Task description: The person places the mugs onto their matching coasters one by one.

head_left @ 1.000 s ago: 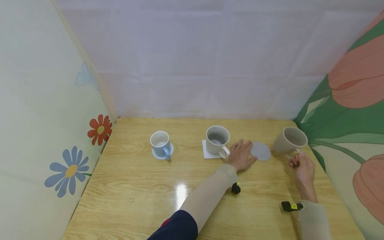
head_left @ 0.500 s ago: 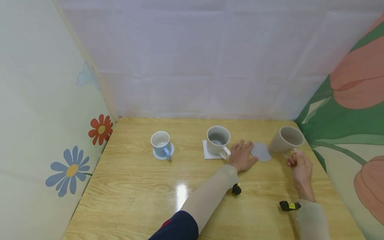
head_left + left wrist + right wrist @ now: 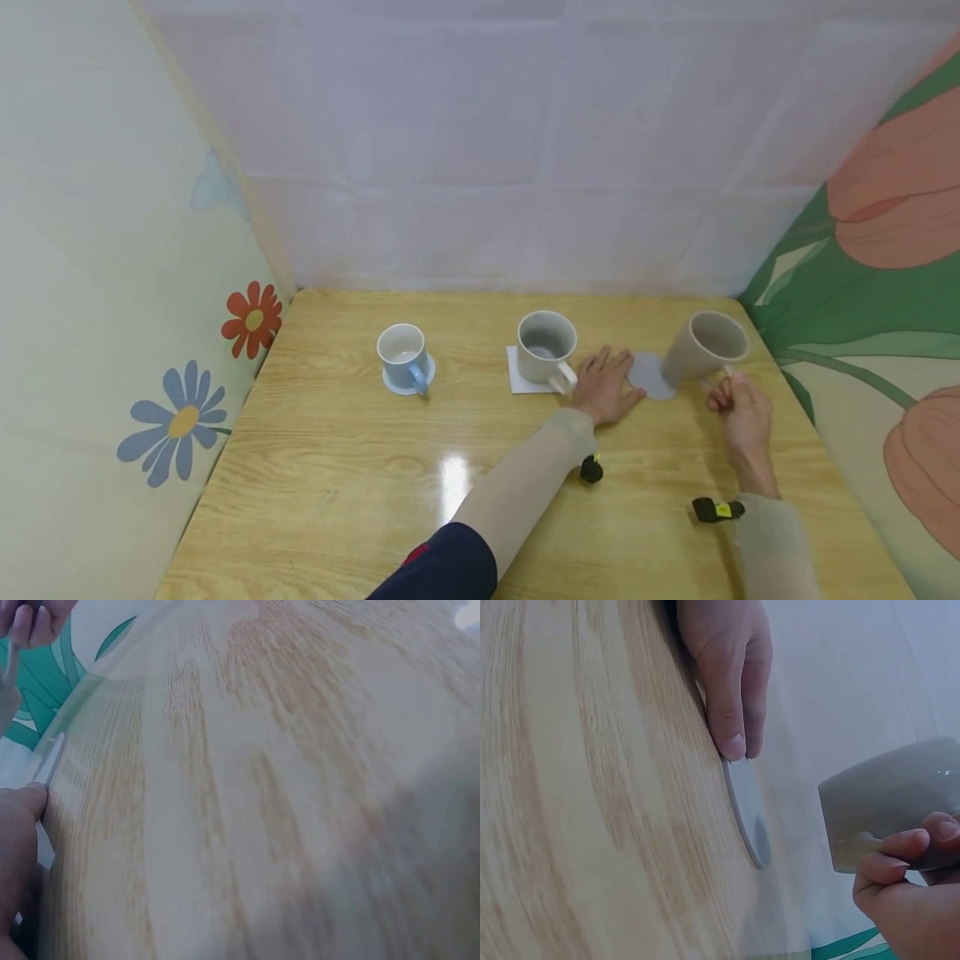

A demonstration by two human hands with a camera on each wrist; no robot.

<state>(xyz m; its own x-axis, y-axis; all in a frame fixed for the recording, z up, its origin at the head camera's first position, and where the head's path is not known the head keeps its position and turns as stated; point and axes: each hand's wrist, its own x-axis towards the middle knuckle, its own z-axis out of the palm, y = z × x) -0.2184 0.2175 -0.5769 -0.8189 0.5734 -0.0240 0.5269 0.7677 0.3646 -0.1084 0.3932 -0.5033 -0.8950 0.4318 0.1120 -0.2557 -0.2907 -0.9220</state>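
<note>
My right hand (image 3: 731, 404) pinches the handle of a beige mug (image 3: 703, 345) and holds it tilted in the air, just right of a round grey coaster (image 3: 647, 377). The right wrist view has the mug (image 3: 889, 802) hanging above that coaster (image 3: 746, 810). My left hand (image 3: 606, 385) lies flat on the table, fingers straight, its fingertips (image 3: 731, 742) touching the coaster's left edge. In the left wrist view, the left thumb (image 3: 19, 825) and the coaster's rim (image 3: 51, 761) are visible.
A grey mug (image 3: 546, 347) stands on a square white coaster (image 3: 517, 379) just left of my left hand. Farther left a blue mug (image 3: 403, 354) sits on a round blue coaster (image 3: 390, 385). Printed fabric walls close in the wooden table (image 3: 360, 467) on three sides.
My right hand has carried the beige mug leftward, so it now overlaps the grey coaster's right edge. The left hand has stayed flat by the coaster.
</note>
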